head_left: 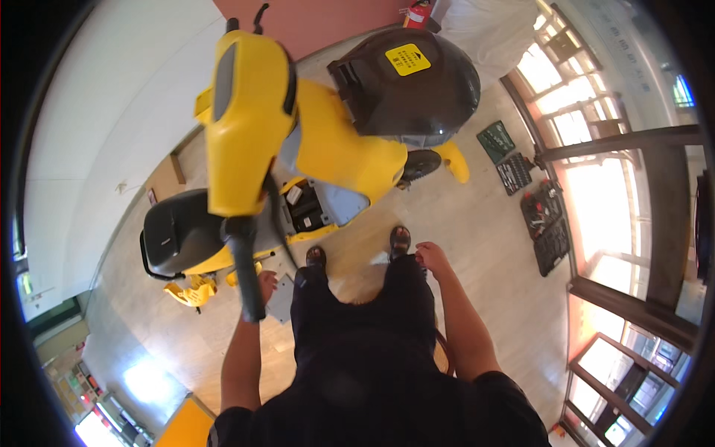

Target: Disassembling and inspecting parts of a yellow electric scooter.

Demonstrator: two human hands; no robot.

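Observation:
A yellow electric scooter (339, 145) stands in front of me, with black handlebar grips and a dark seat (182, 231). Its footboard compartment (305, 208) is uncovered, showing dark parts inside. My left hand (268, 281) is low beside the near handlebar grip (244, 268); the grip covers part of it, and whether they touch is unclear. My right hand (432, 258) hangs by my right knee, away from the scooter, its fingers curled in. Anything inside those fingers is hidden.
Tool cases (545, 223) with sockets and tools lie open on the right floor by the windows. A large dark glossy cover (410, 82) sits over the scooter's front. Yellow parts (192, 293) lie at left, near a grey plate (281, 298). A red extinguisher (418, 13) stands at the far wall.

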